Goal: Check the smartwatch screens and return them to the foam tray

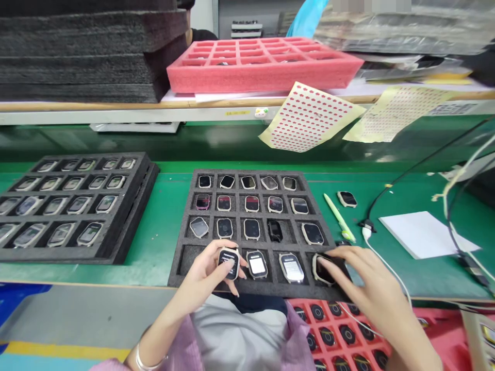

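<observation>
A black foam tray (185, 232) with a grid of pockets lies on the green bench in front of me, most pockets holding a smartwatch body. My left hand (209, 273) is closed round one watch body (229, 262) with a lit screen, held over the front row. My right hand (363, 281) rests on the tray's front right corner, its fingers curled on the watch body (323, 269) in the last pocket. Between them two watch bodies with lit screens (257, 265) (292, 268) sit in their pockets. One pocket in the third row holds a dark watch body (274, 230).
A second black tray (127, 206) full of watch bodies lies at the left. A green pen (339, 218), a loose watch body (347, 199), a white cable (382, 268) and a white paper pad (421, 234) lie at the right. A red tray (336, 335) sits at my lap, a pink foam tray (266, 69) on the shelf.
</observation>
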The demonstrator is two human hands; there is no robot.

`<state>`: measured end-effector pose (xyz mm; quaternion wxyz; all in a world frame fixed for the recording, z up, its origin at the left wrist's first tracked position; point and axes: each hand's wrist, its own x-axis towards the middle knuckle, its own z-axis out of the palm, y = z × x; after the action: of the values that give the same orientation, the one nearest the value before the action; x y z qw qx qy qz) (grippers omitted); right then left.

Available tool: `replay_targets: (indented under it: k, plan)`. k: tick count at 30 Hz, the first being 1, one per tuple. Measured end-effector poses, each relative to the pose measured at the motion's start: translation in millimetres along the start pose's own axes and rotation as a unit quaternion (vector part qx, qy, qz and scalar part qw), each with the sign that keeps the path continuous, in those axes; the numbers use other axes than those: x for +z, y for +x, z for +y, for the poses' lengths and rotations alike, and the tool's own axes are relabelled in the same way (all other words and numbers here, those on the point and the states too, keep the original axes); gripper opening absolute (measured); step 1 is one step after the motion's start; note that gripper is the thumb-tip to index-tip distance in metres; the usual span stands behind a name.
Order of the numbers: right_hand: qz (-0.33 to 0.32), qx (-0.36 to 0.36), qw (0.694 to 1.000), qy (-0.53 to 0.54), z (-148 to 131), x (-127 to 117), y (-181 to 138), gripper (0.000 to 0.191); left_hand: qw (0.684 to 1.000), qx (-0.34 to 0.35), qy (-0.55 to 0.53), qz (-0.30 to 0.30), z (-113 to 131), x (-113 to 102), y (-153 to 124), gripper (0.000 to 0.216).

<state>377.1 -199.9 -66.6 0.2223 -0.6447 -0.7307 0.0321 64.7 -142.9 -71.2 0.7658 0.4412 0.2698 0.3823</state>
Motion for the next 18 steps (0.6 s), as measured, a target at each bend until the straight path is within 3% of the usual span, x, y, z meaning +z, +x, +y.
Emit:
replay_targets:
  k: [3, 14, 18]
  plan:
    - [0.039, 0.022, 0.999, -0.021, 9, 3, -8, 0.033, 1.0, -0.003, 0.003, 0.0, 1, 0, 0, 0.023]
    - [0.032, 0.005, 0.99, -0.139, -12, 18, -12, 0.053, 1.0, -0.004, 0.004, 0.012, 1, 2, 1, 0.026]
    - [0.013, 0.014, 0.99, -0.143, -18, 15, -10, 0.051, 0.999, -0.006, 0.032, 0.029, 3, 3, -5, 0.045]
